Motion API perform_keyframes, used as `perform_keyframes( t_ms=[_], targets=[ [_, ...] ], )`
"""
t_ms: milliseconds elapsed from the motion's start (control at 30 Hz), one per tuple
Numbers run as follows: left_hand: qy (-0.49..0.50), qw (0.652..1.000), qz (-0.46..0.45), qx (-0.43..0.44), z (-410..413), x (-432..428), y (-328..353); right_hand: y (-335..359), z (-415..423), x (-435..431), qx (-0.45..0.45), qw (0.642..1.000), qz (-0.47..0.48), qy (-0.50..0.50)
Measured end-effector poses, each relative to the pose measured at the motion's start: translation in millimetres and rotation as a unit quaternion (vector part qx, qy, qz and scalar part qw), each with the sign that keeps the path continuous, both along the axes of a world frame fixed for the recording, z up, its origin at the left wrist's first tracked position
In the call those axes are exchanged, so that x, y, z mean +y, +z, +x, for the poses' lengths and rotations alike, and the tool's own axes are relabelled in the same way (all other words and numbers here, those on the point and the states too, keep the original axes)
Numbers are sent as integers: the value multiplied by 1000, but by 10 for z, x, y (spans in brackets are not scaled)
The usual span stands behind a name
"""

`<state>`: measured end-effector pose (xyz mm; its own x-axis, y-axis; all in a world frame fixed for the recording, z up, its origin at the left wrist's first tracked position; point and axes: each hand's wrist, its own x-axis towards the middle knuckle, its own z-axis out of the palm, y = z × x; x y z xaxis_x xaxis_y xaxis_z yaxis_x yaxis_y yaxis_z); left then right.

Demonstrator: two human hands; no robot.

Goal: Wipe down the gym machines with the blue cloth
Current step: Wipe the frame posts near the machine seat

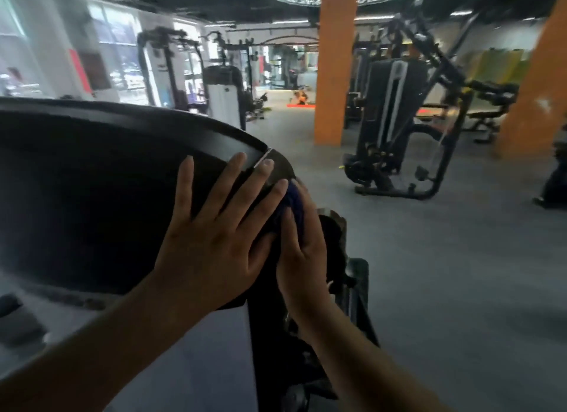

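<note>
A large black curved machine console (92,178) fills the left half of the head view. My left hand (214,224) lies flat on its right end with the fingers spread and straight. Just to the right, my right hand (302,243) grips the bunched blue cloth (293,206) and presses it against the console's right edge. Most of the cloth is hidden between the two hands. Below the console a black upright post (276,350) of the same machine drops out of view.
Grey gym floor (445,273) stretches out to the right. A black weight-stack machine (395,126) stands ahead on the right beside an orange pillar (334,62). A second orange pillar (534,83) is at far right. More machines (221,89) line the back left by the windows.
</note>
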<state>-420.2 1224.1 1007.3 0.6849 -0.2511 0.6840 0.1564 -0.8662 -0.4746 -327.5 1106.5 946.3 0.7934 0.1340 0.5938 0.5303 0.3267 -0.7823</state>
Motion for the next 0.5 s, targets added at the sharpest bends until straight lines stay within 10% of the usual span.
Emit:
perform_keyframes(
  t_ms=[500],
  targets=[
    [161,985,-38,57,-6,-502,40,173,311,-157,-5,998,-47,47]
  ],
)
